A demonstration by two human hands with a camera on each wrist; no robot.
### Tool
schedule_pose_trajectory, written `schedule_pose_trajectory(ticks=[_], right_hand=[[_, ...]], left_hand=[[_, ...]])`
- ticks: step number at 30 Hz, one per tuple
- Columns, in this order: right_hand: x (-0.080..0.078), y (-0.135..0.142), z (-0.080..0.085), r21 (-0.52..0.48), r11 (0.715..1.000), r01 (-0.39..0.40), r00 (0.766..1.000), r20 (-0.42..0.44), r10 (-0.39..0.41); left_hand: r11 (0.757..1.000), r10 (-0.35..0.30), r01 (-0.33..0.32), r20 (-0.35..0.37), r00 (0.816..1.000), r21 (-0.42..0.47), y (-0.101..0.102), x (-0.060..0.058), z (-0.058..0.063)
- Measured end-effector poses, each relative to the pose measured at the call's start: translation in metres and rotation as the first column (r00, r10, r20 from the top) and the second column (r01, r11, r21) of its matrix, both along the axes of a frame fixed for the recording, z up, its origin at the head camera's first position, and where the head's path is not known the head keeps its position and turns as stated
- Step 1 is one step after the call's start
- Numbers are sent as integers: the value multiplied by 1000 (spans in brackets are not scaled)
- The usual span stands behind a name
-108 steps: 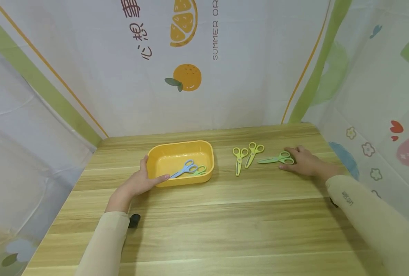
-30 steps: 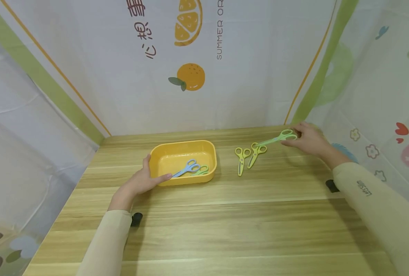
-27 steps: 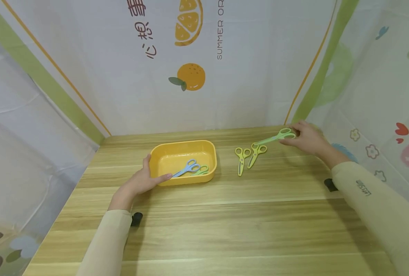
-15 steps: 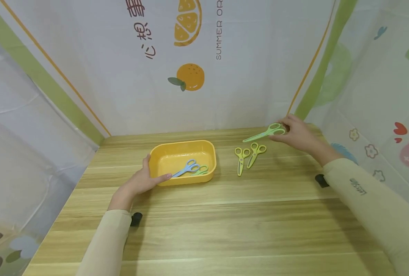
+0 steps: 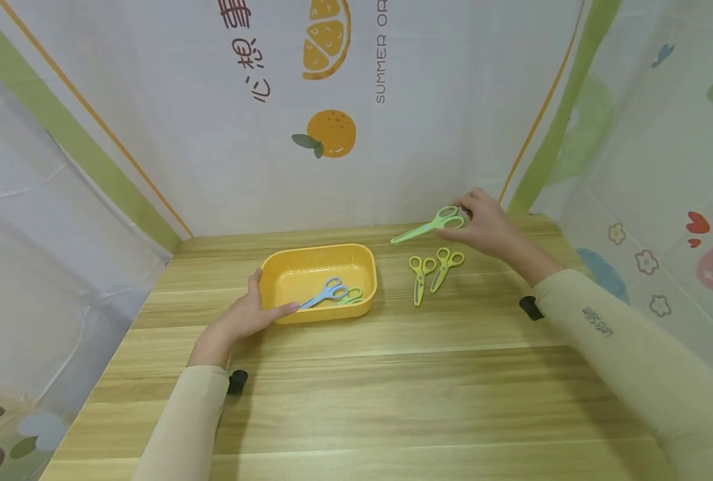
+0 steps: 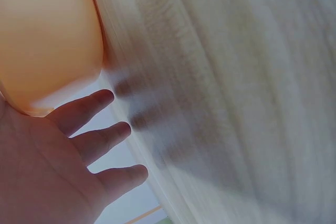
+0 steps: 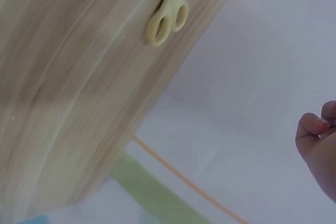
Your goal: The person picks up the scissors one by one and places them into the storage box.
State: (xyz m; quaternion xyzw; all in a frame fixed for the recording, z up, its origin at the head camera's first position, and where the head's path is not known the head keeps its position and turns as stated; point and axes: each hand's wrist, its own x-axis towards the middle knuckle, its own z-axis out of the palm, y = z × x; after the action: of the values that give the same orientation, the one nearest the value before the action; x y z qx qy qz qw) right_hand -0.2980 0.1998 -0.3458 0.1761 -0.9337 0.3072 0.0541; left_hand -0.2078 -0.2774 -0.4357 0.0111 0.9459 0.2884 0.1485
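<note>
The light green scissors [image 5: 425,228] are in the air above the far side of the wooden table [image 5: 392,394], their handles pinched between thumb and fingers of the right hand [image 5: 483,227], while the left hand [image 5: 245,314], with fingers extended and spread, touches the yellow box [image 5: 326,316] at its left end.

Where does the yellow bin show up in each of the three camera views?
Head: the yellow bin sits just below and left of centre, with the left hand at its left end.
Left wrist: upper left corner, cut off by the frame and looking orange.
Right wrist: not in the picture.
Shared landmark: the wooden tabletop, which shows in all three views.
</note>
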Motion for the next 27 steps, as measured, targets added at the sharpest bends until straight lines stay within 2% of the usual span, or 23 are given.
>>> schedule_pose_trajectory(ticks=[13,21,27], right_hand=[[-4,-46,6,-26,1000,-10,1000,9,11],[-5,-75,12,8,1000,-18,1000,22,18],[-6,-96,12,43,999,-13,1000,28,11]], left_hand=[[1000,6,-6,10,1000,3,0,0,0],[1000,0,-1,11,1000,6,-2,-1,-2],[1000,2,-3,15,1000,11,-1,-2,-2]])
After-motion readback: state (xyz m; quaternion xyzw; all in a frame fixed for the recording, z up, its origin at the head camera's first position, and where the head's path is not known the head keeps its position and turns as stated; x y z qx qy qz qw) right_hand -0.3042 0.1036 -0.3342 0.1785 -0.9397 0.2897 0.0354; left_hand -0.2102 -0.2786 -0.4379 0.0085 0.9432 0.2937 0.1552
